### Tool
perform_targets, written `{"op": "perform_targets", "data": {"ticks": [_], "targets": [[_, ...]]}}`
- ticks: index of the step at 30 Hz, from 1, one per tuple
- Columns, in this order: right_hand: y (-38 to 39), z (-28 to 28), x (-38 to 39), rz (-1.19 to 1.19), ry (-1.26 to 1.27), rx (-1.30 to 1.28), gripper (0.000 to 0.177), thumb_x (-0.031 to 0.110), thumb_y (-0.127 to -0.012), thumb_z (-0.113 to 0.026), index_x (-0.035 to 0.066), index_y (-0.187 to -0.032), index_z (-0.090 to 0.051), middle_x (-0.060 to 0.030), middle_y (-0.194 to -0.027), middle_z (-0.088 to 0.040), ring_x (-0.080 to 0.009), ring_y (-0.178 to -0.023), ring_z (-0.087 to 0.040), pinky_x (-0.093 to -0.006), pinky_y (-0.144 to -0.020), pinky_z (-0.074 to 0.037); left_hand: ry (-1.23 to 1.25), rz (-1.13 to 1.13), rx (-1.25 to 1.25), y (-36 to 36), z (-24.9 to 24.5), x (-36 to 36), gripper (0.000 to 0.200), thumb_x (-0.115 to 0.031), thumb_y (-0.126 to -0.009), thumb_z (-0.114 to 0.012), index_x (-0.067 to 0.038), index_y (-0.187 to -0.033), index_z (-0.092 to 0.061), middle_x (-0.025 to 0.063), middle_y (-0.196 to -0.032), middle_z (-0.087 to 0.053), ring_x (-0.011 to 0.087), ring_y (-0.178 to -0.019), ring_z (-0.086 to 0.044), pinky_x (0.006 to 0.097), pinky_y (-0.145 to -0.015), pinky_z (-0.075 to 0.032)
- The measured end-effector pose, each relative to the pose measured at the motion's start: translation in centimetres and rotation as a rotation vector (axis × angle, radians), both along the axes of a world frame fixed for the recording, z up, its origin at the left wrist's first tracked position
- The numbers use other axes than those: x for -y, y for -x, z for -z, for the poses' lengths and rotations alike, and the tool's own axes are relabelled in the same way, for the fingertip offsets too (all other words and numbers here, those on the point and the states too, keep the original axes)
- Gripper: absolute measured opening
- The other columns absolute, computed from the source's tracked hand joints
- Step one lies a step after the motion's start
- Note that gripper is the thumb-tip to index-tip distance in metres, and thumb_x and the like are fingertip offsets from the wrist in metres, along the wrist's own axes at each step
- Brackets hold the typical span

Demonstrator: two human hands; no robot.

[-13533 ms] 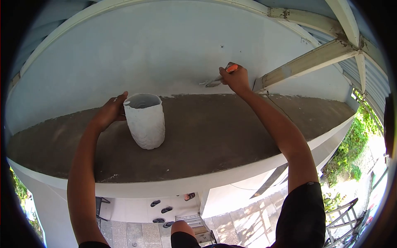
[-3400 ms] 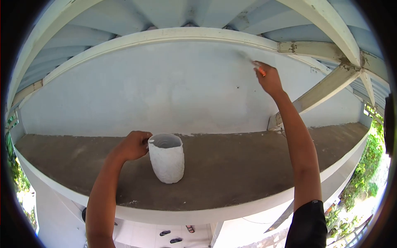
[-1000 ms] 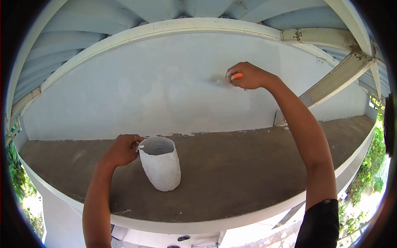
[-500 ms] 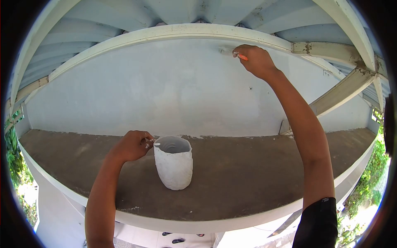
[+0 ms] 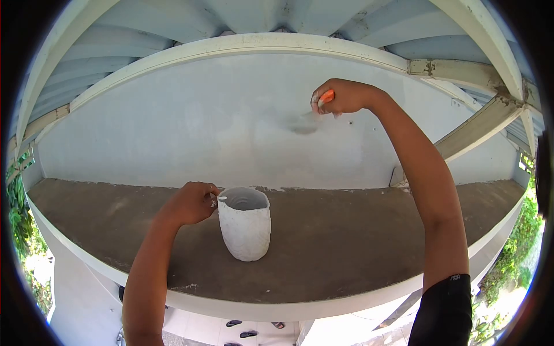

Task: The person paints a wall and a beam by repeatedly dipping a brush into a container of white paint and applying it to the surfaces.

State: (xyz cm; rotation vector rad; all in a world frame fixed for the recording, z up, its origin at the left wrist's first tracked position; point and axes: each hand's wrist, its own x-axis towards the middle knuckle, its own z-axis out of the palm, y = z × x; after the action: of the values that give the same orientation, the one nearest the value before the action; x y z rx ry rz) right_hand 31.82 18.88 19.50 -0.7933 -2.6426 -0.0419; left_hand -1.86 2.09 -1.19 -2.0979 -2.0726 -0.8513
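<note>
A whitish, rough-coated container (image 5: pixel 245 233) stands on the brown ledge, its mouth open and grey inside. My left hand (image 5: pixel 199 203) is closed at its left rim, with the fingertips pinching the edge. Up at the pale wall (image 5: pixel 173 127), my right hand (image 5: pixel 340 97) is wrapped round the orange handle (image 5: pixel 327 96) of a tool. The tool's flat, blurred head (image 5: pixel 303 124) lies against or close to the wall, below and left of the fist. White smears mark the fingers of both hands.
The brown ledge (image 5: pixel 346 248) runs along the foot of the wall and ends at a white front edge. A slanting beam (image 5: pixel 482 128) stands at the right under the metal roof (image 5: pixel 254 17). Footwear (image 5: pixel 249 334) lies on the floor far below.
My right hand has come down and slightly left along the wall with the tool, and its wrist has bent. The container appears slightly farther right and higher, my left hand still at its rim.
</note>
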Motion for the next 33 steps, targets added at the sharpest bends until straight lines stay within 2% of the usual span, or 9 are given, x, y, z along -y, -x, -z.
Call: {"op": "perform_targets", "data": {"ticks": [3,6,8,10,12,16,21,24,33], "targets": [[1.2,-0.8,-0.3,0.046,-0.063,0.080,0.012,0.010,-0.089,-0.062,0.005,-0.096,-0.070,-0.0086,-0.089,-0.069,-0.0212,-0.073,-0.064,-0.0317,-0.069,-0.054,-0.004,-0.046,0.019,0.1,-0.1,0.1,0.026,-0.025,-0.093,-0.068,-0.005,-0.110,-0.073,0.0140,-0.086,-0.072,0.0256,-0.078,-0.067,0.0393,-0.074,-0.053],[2.5,-1.3,-1.3,0.036,-0.491,-0.074,0.013,0.010,-0.090,-0.062,0.007,-0.099,-0.071,-0.0071,-0.097,-0.072,-0.0245,-0.081,-0.068,-0.0341,-0.073,-0.055,-0.035,-0.044,0.044,0.9,0.2,-0.1,0.027,-0.009,-0.088,-0.063,-0.003,-0.112,-0.073,0.0158,-0.087,-0.072,0.0227,-0.078,-0.066,0.0376,-0.075,-0.053],[3.3,-1.2,-1.6,0.061,-0.840,-0.250,0.017,0.013,-0.093,-0.058,0.014,-0.103,-0.072,-0.0049,-0.105,-0.072,-0.0258,-0.095,-0.069,-0.0408,-0.081,-0.054,-0.022,-0.069,0.030,1.0,0.1,0.1,0.026,-0.012,-0.090,-0.064,-0.003,-0.112,-0.073,0.0160,-0.087,-0.072,0.0232,-0.078,-0.066,0.0378,-0.076,-0.053],[3.6,-0.7,-1.7,0.046,-0.857,-0.293,0.017,0.011,-0.093,-0.058,0.014,-0.103,-0.071,-0.0054,-0.106,-0.071,-0.0272,-0.097,-0.068,-0.0418,-0.082,-0.054,-0.002,-0.091,0.016,1.2,0.2,-0.1,0.025,-0.015,-0.091,-0.065,-0.003,-0.112,-0.073,0.0163,-0.087,-0.072,0.0236,-0.079,-0.067,0.0381,-0.076,-0.053],[3.6,0.5,-2.9,0.034,-0.867,-0.333,0.018,0.009,-0.093,-0.057,0.014,-0.104,-0.070,-0.0059,-0.106,-0.071,-0.0286,-0.099,-0.067,-0.0428,-0.084,-0.053,0.003,-0.071,-0.037,1.6,0.6,-0.4,0.036,-0.037,-0.096,-0.067,-0.004,-0.108,-0.073,0.0189,-0.096,-0.074,0.0319,-0.089,-0.070,0.0429,-0.081,-0.054],[2.9,3.1,-3.6,0.016,-0.694,-0.183,0.014,0.007,-0.092,-0.058,0.008,-0.100,-0.069,-0.0087,-0.102,-0.069,-0.0312,-0.094,-0.066,-0.0412,-0.084,-0.053,0.030,-0.087,0.002,0.9,0.2,0.1,0.036,-0.038,-0.096,-0.067,-0.004,-0.108,-0.073,0.0189,-0.096,-0.074,0.0321,-0.089,-0.070,0.0433,-0.082,-0.053],[-0.7,3.7,0.5,-0.091,0.042,0.048,0.007,0.001,-0.088,-0.062,0.002,-0.093,-0.067,-0.0107,-0.097,-0.070,-0.0252,-0.089,-0.065,-0.0363,-0.082,-0.052,0.012,-0.065,-0.022,2.0,1.2,-0.8,0.035,-0.037,-0.096,-0.067,-0.004,-0.107,-0.074,0.0191,-0.096,-0.074,0.0327,-0.091,-0.070,0.0433,-0.083,-0.054],[-4.1,9.7,2.1,-0.394,-0.165,-0.041,0.011,-0.002,-0.088,-0.066,0.002,-0.097,-0.066,-0.0108,-0.101,-0.069,-0.0260,-0.088,-0.066,-0.0359,-0.085,-0.052,0.022,-0.061,-0.005,2.1,1.2,-0.9,0.034,-0.036,-0.096,-0.067,-0.005,-0.108,-0.074,0.0193,-0.098,-0.074,0.0345,-0.093,-0.070,0.0433,-0.084,-0.054],[-11.0,19.0,4.5,-0.018,-0.528,-0.408,0.016,0.014,-0.092,-0.071,0.015,-0.108,-0.071,-0.0038,-0.115,-0.064,-0.0266,-0.083,-0.070,-0.0384,-0.074,-0.058,-0.013,0.072,-0.118,2.3,2.0,-2.1,0.027,-0.021,-0.088,-0.069,-0.007,-0.110,-0.073,0.0197,-0.100,-0.074,0.0367,-0.094,-0.070,0.0428,-0.085,-0.054]]}}
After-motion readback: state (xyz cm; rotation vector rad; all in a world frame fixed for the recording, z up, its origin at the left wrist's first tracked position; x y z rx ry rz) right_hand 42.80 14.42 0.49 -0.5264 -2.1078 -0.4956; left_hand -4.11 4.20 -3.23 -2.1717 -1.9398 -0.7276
